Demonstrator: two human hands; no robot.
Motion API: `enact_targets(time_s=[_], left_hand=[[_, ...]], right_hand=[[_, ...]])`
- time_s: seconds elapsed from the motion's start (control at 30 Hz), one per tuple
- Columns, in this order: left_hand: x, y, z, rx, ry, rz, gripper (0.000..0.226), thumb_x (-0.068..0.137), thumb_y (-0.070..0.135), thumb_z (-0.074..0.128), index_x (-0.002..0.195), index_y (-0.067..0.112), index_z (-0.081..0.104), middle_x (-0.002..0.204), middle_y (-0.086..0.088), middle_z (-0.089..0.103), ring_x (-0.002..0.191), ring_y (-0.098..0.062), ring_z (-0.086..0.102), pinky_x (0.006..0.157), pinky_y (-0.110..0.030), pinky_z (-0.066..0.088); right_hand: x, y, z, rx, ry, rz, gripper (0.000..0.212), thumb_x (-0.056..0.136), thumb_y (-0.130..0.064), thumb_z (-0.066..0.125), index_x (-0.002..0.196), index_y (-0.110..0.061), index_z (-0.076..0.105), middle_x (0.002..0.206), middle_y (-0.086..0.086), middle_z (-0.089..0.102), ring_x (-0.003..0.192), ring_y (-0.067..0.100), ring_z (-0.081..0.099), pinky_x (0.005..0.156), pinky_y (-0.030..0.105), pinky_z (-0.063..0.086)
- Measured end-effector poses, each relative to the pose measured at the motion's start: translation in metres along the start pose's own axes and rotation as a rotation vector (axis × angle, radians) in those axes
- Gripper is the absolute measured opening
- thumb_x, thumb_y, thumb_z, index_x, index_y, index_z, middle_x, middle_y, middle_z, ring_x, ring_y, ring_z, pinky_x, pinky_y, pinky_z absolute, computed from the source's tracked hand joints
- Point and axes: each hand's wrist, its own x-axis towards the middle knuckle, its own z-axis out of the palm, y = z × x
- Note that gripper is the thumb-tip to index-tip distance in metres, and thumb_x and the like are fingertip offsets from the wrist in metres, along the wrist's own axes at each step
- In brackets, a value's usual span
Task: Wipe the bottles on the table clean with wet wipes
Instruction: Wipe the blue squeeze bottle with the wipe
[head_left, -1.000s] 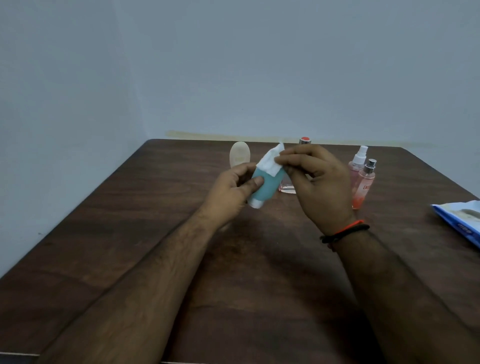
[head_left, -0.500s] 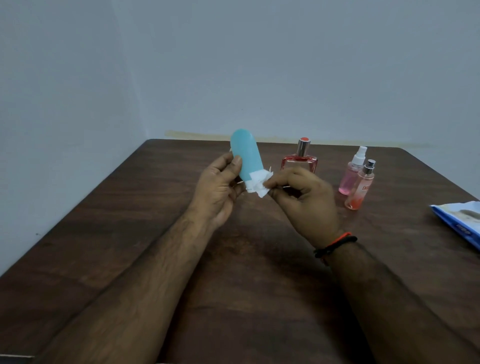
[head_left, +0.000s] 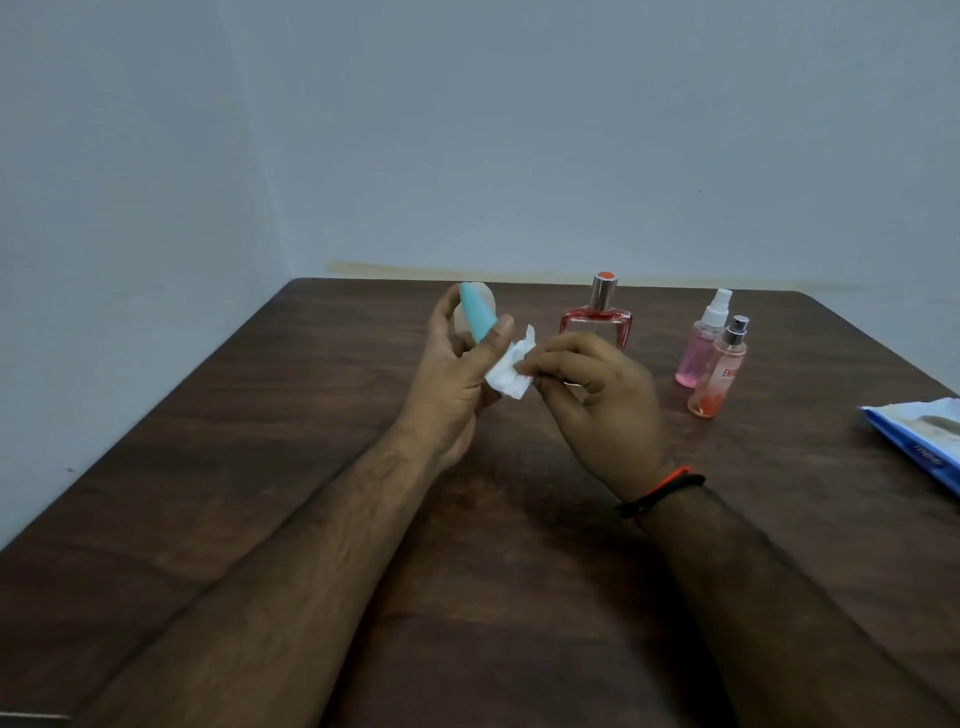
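Tilting teal bottle (head_left: 477, 317) further, wipe (head_left: 510, 373) lower

hands (head_left: 524, 379) wiping teal bottle (head_left: 477, 317), wet wipe (head_left: 510, 370)

Dim, even indoor light with a bluish cast; soft shadows under both forearms on the table (head_left: 260, 441); slight softness, wide-angle edge stretch.

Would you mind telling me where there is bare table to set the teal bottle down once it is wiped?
The table shows bare wood along its left side, left of the left hand, and between the spray bottles and the wipes pack. It is crowded at the far edge around the red perfume bottle.
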Motion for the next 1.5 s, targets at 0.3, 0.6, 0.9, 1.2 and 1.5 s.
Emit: enact_targets(time_s=[0.3, 0.6, 0.9, 1.2, 1.5], left_hand=[[0.010, 0.003, -0.012, -0.440, 0.153, -0.410, 0.047, 0.097, 0.024, 0.060, 0.133, -0.001, 0.042, 0.136, -0.034, 0.045, 0.106, -0.057, 0.062, 0.071, -0.060, 0.059], [0.010, 0.002, -0.016, -0.506, 0.016, -0.489, 0.056, 0.103, 0.037, 0.042, 0.130, -0.011, 0.050, 0.100, -0.024, 0.070, 0.074, -0.029, 0.074, 0.055, -0.032, 0.059], [0.015, -0.001, -0.018, -0.396, 0.170, -0.417, 0.055, 0.097, 0.029, 0.059, 0.138, -0.005, 0.046, 0.130, -0.030, 0.058, 0.101, -0.038, 0.070, 0.063, -0.044, 0.061], [0.012, -0.001, -0.016, -0.329, 0.192, -0.407, 0.057, 0.097, 0.032, 0.060, 0.137, -0.005, 0.045, 0.108, -0.025, 0.063, 0.073, -0.032, 0.073, 0.055, -0.040, 0.059], [0.007, -0.004, -0.015, -0.268, 0.009, -0.227, 0.051, 0.098, 0.014, 0.053, 0.146, 0.010, 0.036, 0.131, -0.020, 0.056, 0.114, -0.034, 0.063, 0.077, -0.048, 0.061]], right_hand=[[0.002, 0.002, 0.001, 0.038, 0.304, 0.270, 0.022, 0.083, 0.002, 0.067, 0.095, -0.015, 0.077, 0.096, -0.006, 0.067, 0.090, 0.007, 0.064, 0.078, 0.011, 0.049], [-0.003, -0.016, 0.018, -0.142, 0.008, -0.201, 0.021, 0.082, 0.005, 0.069, 0.098, -0.005, 0.077, 0.094, 0.006, 0.069, 0.090, 0.027, 0.061, 0.081, 0.030, 0.048], [-0.003, -0.013, 0.003, -0.179, 0.087, -0.108, 0.011, 0.081, 0.001, 0.070, 0.087, -0.004, 0.077, 0.089, 0.006, 0.068, 0.085, 0.024, 0.062, 0.076, 0.035, 0.053], [-0.008, -0.010, 0.013, -0.233, -0.228, -0.118, 0.012, 0.075, -0.003, 0.069, 0.082, -0.010, 0.078, 0.085, 0.005, 0.069, 0.080, 0.026, 0.064, 0.070, 0.038, 0.056], [-0.005, -0.013, 0.005, -0.083, 0.050, 0.049, 0.012, 0.081, -0.003, 0.067, 0.086, -0.009, 0.075, 0.092, 0.003, 0.067, 0.087, 0.013, 0.062, 0.076, 0.024, 0.053]])
